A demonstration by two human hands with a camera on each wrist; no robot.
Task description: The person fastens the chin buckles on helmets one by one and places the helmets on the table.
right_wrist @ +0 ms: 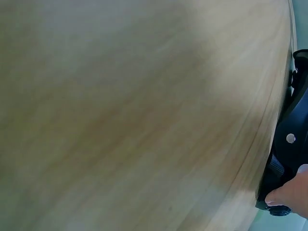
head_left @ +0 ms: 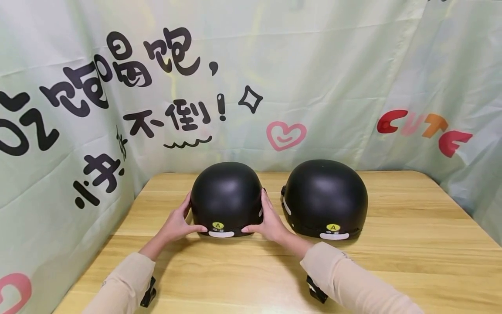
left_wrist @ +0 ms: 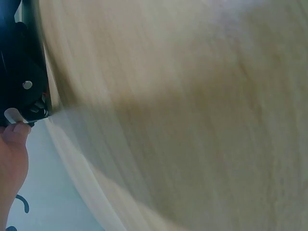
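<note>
A matte black helmet (head_left: 226, 196) stands on the wooden table, its white strip and yellow "A" sticker facing me. My left hand (head_left: 178, 224) grips its left side, thumb along the lower rim. On the opposite side my right hand (head_left: 271, 223) holds it the same way, fingers up the shell and thumb by the white strip. Each wrist view catches only an edge of the helmet: the left wrist view shows its dark rim (left_wrist: 21, 72) with a rivet, the right wrist view its strap side (right_wrist: 291, 139). Whether the helmet touches the table all round is hard to tell.
A second black helmet (head_left: 325, 198) with a matching sticker stands just right of my right hand. The wooden table (head_left: 235, 279) reaches back to a printed cloth curtain (head_left: 333, 78), which also hangs along the left and right sides.
</note>
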